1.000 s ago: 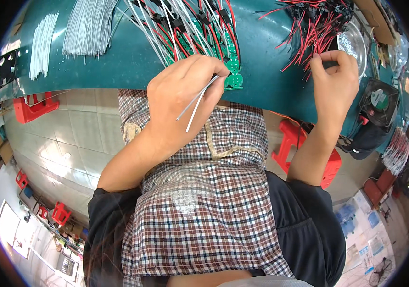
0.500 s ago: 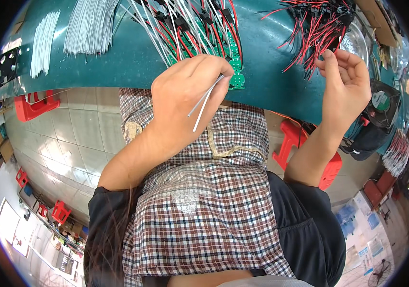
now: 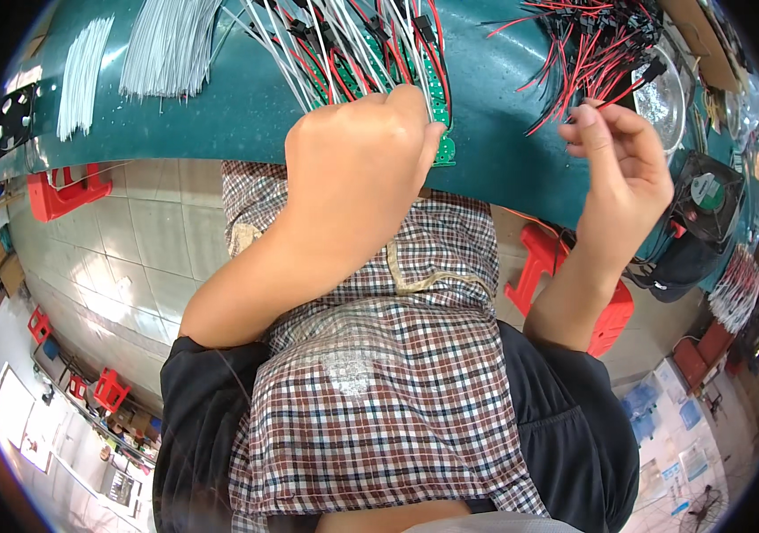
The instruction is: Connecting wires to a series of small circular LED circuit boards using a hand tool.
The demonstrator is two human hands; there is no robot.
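My left hand is closed over the near edge of a green circuit board panel, its fingertips partly hidden behind the knuckles. White wires rise from beside its thumb and fingers; I cannot tell how many are in its grip. Many white wires and red-and-black leads with black connectors stand up from the panel. Off to the right, my right hand pinches a red-and-black lead whose black connector points up and away. Just beyond it lies a tangled pile of similar leads.
Two bundles of white wires lie at the left of the green table. A black fan sits at the far left, another fan at the right. A clear round dish stands behind my right hand. Red stools stand below.
My left hand has turned and moved up over the panel; the white wire ends that hung below its fingers no longer show. My right hand has drawn a lead slightly out of the pile.
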